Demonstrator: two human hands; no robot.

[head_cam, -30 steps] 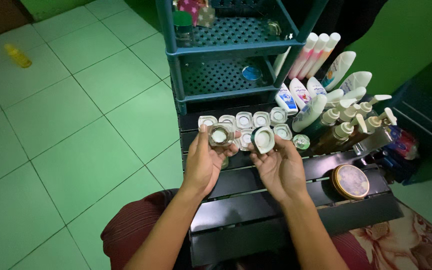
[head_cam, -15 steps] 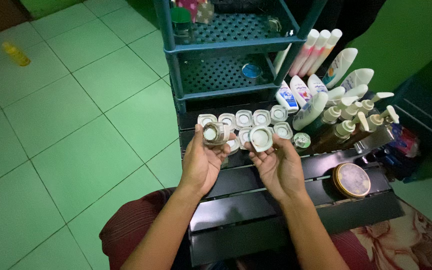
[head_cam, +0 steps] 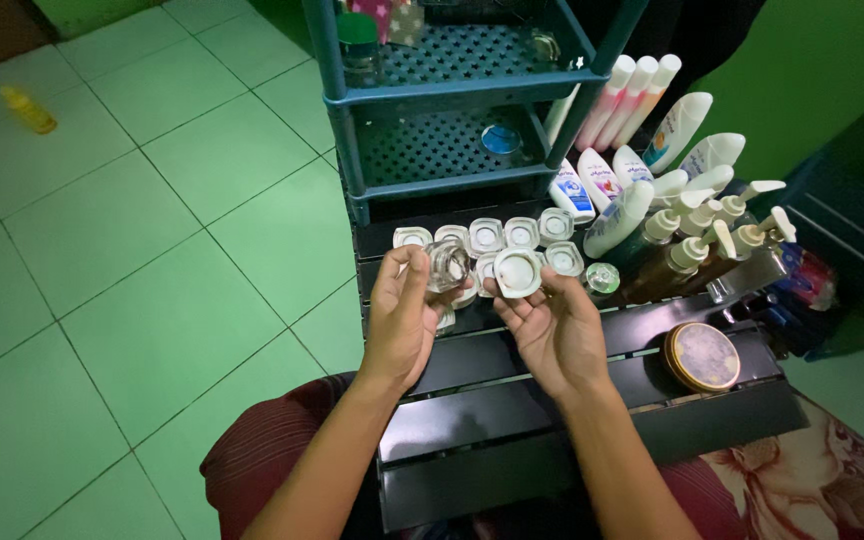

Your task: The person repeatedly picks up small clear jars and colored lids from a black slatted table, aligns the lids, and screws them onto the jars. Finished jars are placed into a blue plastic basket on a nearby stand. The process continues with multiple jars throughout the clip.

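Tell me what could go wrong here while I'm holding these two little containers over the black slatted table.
The left hand pinches a small clear jar only at the fingertips, so it might slip and knock into the row of small white pots just beyond it. The right hand balances a round white lid on its fingers; it could drop through a gap in the slatted table. A careless reach might topple the pump bottles.
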